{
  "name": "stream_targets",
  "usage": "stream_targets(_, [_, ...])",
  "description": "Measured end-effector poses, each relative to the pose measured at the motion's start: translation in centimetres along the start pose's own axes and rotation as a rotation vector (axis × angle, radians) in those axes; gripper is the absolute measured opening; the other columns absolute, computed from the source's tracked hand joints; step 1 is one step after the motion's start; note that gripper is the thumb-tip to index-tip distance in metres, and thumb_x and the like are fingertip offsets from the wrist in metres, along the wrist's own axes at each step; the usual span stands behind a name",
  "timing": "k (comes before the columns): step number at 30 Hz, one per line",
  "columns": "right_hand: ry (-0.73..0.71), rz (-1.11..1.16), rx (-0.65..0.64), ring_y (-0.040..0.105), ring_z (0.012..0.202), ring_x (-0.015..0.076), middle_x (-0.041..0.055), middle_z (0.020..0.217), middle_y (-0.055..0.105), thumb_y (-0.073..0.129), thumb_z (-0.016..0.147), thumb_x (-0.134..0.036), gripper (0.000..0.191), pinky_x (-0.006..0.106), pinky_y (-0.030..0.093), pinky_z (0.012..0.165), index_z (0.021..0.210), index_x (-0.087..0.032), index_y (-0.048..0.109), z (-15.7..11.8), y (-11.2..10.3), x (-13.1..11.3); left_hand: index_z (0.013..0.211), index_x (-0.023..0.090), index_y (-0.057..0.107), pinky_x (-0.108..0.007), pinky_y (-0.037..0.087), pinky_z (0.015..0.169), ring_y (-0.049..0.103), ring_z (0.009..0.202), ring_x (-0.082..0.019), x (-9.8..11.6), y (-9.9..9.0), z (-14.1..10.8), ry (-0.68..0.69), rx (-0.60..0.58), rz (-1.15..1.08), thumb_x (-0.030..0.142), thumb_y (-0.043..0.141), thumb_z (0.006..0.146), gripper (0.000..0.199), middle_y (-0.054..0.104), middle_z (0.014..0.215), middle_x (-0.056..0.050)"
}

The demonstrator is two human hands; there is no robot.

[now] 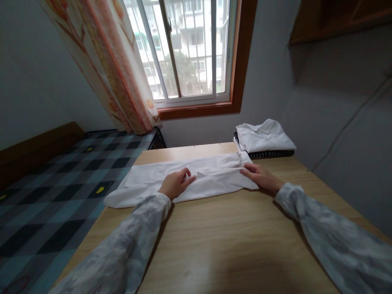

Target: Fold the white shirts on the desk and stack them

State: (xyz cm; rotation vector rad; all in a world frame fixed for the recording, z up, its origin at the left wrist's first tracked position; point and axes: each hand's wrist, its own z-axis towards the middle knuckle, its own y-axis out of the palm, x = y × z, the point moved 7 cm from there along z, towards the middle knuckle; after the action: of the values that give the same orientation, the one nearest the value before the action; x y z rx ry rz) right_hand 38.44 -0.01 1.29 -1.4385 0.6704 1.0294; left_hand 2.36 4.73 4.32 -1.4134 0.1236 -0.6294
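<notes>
A white garment (211,177) lies folded into a long strip across the far half of a wooden table (220,241). My left hand (175,183) rests on its middle with the fingers curled, pinching a fold of the cloth. My right hand (260,176) lies flat on the garment's right end, fingers pointing left along the top fold. The garment's left end hangs over the table's left edge.
A stack of folded clothes (262,139), white on top of a dark striped one, sits at the table's far right corner. A bed with a checked blue cover (52,196) stands to the left. Behind are a window (190,53) and a patterned curtain (113,69).
</notes>
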Motion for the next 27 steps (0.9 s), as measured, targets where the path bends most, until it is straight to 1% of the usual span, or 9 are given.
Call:
stream_targets(3, [0.173,0.225,-0.054,0.06,0.068,0.0182,0.0033,0.082,0.07,0.074,0.084,-0.085,0.068,0.03,0.047,0.059,0.104,-0.019,0.071,0.3,0.2,1.6,0.114,0.025,0.068,-0.032,0.038,0.068,0.068,0.075,-0.025,-0.7,-0.4,-0.1,-0.001,-0.002,0.052,0.067,0.056,0.107,0.044,0.069,0.076,-0.002])
stream_targets(5, [0.25,0.247,-0.105,0.057,0.063,0.0162,0.004,0.078,0.07,0.082,0.075,-0.085,0.071,0.028,0.043,0.055,0.098,-0.018,0.072,0.5,0.2,2.4,0.111,0.025,0.068,-0.032,0.038,0.069,0.069,0.077,-0.026,-1.1,-0.3,-0.2,-0.007,-0.027,0.084,0.068,0.058,0.105,0.044,0.07,0.078,-0.002])
stream_targets(9, [0.315,0.076,-0.243,0.051,0.056,0.0142,0.0022,0.069,0.066,0.085,0.069,-0.085,0.068,0.027,0.035,0.049,0.082,-0.02,0.074,0.6,-0.5,3.1,0.092,0.026,0.064,-0.032,0.036,0.068,0.068,0.077,-0.025,-1.8,-0.5,-0.8,-0.007,-0.085,0.135,0.073,0.061,0.102,0.048,0.072,0.081,-0.004])
stream_targets(13, [0.286,-0.16,-0.376,0.048,0.057,0.014,-0.0007,0.063,0.059,0.085,0.068,-0.086,0.069,0.027,0.031,0.051,0.077,-0.019,0.074,-0.4,-1.1,2.9,0.083,0.026,0.06,-0.032,0.035,0.067,0.068,0.077,-0.026,-3.2,-1.4,-2.1,-0.018,-0.135,0.165,0.079,0.064,0.096,0.055,0.071,0.08,-0.004])
stream_targets(16, [0.237,-0.215,-0.473,0.046,0.061,0.0141,-0.0013,0.065,0.057,0.082,0.071,-0.087,0.069,0.028,0.03,0.055,0.077,-0.018,0.073,-1.4,-0.7,2.5,0.083,0.026,0.062,-0.032,0.035,0.068,0.07,0.079,-0.028,-4.4,-2.1,-2.9,-0.055,-0.151,0.181,0.081,0.068,0.092,0.056,0.072,0.079,-0.004])
stream_targets(19, [0.184,-0.22,-0.398,0.045,0.065,0.0147,-0.0012,0.068,0.055,0.077,0.073,-0.09,0.072,0.029,0.03,0.058,0.076,-0.019,0.068,-1.5,-1.0,2.1,0.089,0.027,0.066,-0.032,0.034,0.069,0.07,0.081,-0.028,-5.2,-2.5,-3.3,-0.084,-0.147,0.195,0.081,0.07,0.09,0.054,0.073,0.081,-0.004])
stream_targets(22, [0.152,-0.22,-0.32,0.044,0.067,0.0154,-0.0012,0.07,0.053,0.073,0.074,-0.094,0.075,0.03,0.031,0.06,0.074,-0.02,0.065,-1.3,-1.5,2.0,0.086,0.026,0.065,-0.033,0.032,0.069,0.069,0.08,-0.028,-5.9,-3.0,-3.4,-0.106,-0.12,0.214,0.078,0.059,0.099,0.054,0.073,0.082,-0.006])
stream_targets(24, [0.153,-0.233,-0.335,0.044,0.067,0.0154,-0.0013,0.07,0.052,0.073,0.074,-0.095,0.076,0.03,0.03,0.06,0.073,-0.02,0.063,-1.5,-1.6,2.1,0.078,0.025,0.061,-0.033,0.029,0.068,0.068,0.078,-0.027,-6.5,-3.5,-3.7,-0.13,-0.113,0.237,0.075,0.051,0.104,0.057,0.07,0.079,-0.007])
stream_targets(27, [0.171,-0.269,-0.379,0.044,0.066,0.0154,-0.0009,0.069,0.051,0.074,0.073,-0.096,0.077,0.03,0.03,0.06,0.071,-0.02,0.063,-1.8,-2.0,2.0,0.072,0.025,0.057,-0.034,0.026,0.066,0.065,0.074,-0.026,-7.6,-4.1,-4.6,-0.171,-0.145,0.278,0.077,0.05,0.103,0.061,0.067,0.074,-0.006])
